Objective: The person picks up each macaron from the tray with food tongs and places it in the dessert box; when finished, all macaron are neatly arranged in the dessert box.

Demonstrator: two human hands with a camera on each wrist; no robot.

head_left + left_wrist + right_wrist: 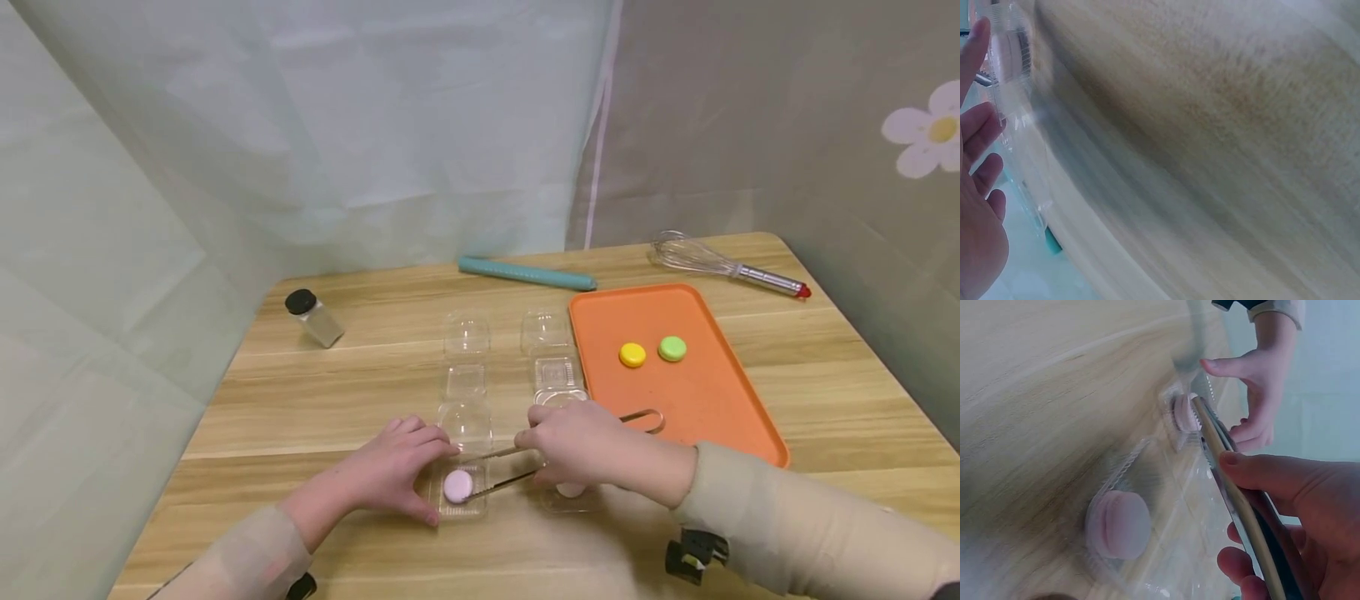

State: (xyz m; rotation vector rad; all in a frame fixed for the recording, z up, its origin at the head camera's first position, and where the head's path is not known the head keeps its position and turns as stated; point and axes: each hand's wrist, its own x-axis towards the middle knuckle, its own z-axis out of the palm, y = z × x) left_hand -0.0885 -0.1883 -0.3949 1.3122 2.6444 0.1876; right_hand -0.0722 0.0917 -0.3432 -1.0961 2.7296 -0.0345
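Note:
My right hand (581,442) holds metal tongs (1229,478), their arms spread apart. One tong tip is beside a pale pink macaron (458,486) in the front compartment of the left clear plastic box (465,417); the other arm ends behind it. My left hand (401,467) spreads thumb and forefinger at that box's left side, both touching its edge. In the left wrist view its thumb (975,53) extends over the plastic. Another pink macaron (1119,525) sits in the right clear box (555,373), partly hidden under my right hand in the head view.
An orange tray (720,400) at right bears a yellow macaron (632,355) and a green macaron (672,348). Behind lie a teal rolling pin (525,272) and a whisk (720,262). A black-capped jar (315,318) is at the back left. Fabric walls edge the wooden table (360,358).

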